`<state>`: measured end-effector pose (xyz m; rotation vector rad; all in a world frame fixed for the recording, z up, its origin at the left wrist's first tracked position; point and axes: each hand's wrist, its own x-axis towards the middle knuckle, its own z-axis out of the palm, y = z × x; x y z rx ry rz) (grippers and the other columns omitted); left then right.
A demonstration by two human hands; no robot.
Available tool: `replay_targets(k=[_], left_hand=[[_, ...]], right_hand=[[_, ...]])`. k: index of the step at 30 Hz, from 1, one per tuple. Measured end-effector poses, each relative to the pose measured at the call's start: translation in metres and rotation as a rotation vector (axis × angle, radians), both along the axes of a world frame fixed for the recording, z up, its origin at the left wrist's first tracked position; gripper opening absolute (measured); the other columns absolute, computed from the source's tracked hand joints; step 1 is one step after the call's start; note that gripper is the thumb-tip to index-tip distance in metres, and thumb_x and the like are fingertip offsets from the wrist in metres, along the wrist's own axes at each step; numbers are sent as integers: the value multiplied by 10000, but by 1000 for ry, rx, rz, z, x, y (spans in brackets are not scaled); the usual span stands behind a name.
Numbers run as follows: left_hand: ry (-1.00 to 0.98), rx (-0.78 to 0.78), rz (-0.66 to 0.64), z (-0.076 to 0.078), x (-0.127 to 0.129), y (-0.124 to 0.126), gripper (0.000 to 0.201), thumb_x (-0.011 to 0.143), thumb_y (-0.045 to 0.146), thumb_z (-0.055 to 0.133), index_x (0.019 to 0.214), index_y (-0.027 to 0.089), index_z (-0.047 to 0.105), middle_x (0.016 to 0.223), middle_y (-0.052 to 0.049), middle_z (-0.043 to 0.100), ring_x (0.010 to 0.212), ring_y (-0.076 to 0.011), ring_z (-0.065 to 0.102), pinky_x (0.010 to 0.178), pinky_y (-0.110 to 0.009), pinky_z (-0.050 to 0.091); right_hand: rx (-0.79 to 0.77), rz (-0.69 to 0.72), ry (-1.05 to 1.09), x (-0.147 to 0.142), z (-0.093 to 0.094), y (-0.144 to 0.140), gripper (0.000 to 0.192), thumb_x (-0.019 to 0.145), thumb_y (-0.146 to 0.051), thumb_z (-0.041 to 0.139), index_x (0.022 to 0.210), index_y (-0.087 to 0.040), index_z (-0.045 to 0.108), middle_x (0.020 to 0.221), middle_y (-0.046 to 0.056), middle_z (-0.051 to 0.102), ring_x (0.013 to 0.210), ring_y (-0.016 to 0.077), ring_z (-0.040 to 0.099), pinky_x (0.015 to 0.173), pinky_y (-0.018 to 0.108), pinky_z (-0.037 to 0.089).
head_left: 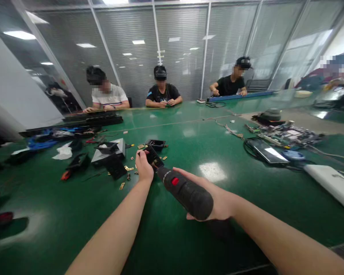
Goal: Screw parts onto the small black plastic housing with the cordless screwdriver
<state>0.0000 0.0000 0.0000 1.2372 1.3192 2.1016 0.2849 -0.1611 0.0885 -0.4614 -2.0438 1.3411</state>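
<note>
My right hand (218, 196) is wrapped round a black cordless screwdriver (186, 193) with a red switch on top. Its tip points away from me, at a small black plastic housing (154, 156). That housing is gripped at its left side by my left hand (144, 166), and brass-coloured parts show inside it. Whether the bit touches a screw is too small to tell. Just behind lies another black open housing (156, 144). Loose brass pieces (129, 168) are scattered to the left of my left hand, beside a black flat part (116, 167).
A grey box (109, 152) with a black part on it stands at left. Black and orange tool (74, 164) and white tissue (63, 151) lie further left. At right are a phone (268, 150), circuit boards (292, 133) and a white case (332, 183). Several people sit around the table.
</note>
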Motion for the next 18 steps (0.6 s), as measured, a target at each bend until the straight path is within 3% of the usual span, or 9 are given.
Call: replay_targets(k=[9, 18], left_hand=[[79, 83, 48, 10, 5, -11, 664, 1031, 848, 514, 901, 214, 658, 900, -30, 663, 886, -205, 631, 856, -340, 496], [118, 87, 54, 11, 4, -12, 659, 1042, 845, 492, 906, 218, 644, 906, -33, 661, 904, -211, 637, 880, -348, 502]], right_hand=[[24, 31, -5, 1, 2, 1, 1297, 826, -234, 967, 1863, -195, 189, 1654, 237, 635, 1465, 412, 674, 1270, 571, 479], [61, 0, -42, 1, 2, 2, 1310, 820, -288, 988, 1866, -214, 203, 1684, 238, 619, 1485, 439, 662, 1268, 588, 480]])
